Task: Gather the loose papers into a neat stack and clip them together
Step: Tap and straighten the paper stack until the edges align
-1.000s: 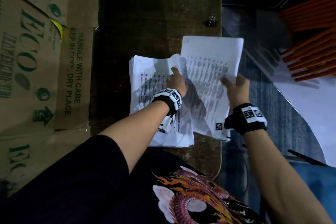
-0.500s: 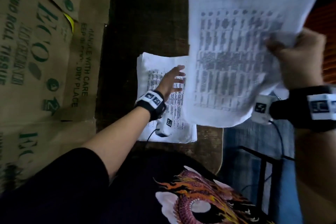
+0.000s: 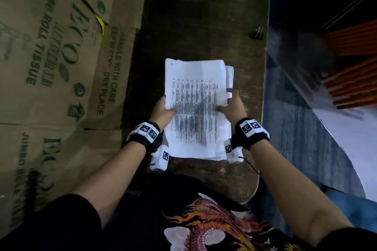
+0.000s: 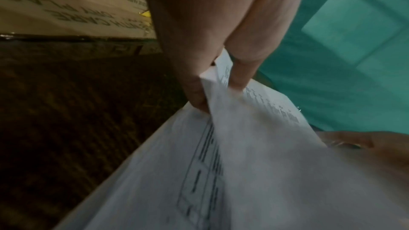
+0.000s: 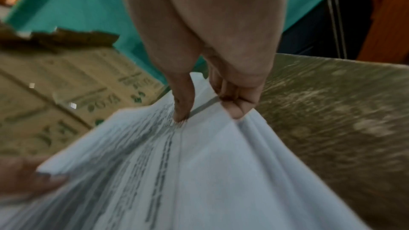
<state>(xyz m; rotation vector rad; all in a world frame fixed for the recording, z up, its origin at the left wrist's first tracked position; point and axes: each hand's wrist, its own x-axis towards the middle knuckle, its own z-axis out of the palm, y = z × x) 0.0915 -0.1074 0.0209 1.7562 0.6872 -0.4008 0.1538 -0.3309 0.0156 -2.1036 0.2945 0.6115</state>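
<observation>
Nearest, person: seated at the desk end, black sleeves and a black shirt with a red and orange dragon print (image 3: 206,228).
Left hand (image 3: 163,112): pinches the left edge of the papers (image 3: 195,108), thumb on the top sheet and fingers (image 4: 194,83) curled beneath, as the left wrist view shows.
Right hand (image 3: 232,106): clamps the right edge of the same sheets, thumb on top, fingers (image 5: 234,106) tucked under a fold of paper.
Papers: one printed stack, held between both hands over the near half of the desk; some lower sheets jut out past the top page at the far right corner.
Desk (image 3: 204,16): dark, worn wood, long and narrow, with a rounded near corner.
Binder clip (image 3: 258,33): black, wire handles up, alone near the desk's far right edge, well apart from the papers.
Left of desk: brown cardboard cartons (image 3: 51,57) with green print, "JUMBO ROLL TISSUE" and "HANDLE WITH CARE".
Right of desk: orange rods (image 3: 350,79) lying in a bundle beyond a pale surface.
Room: dim; a teal wall (image 4: 354,41) shows in the wrist views.
</observation>
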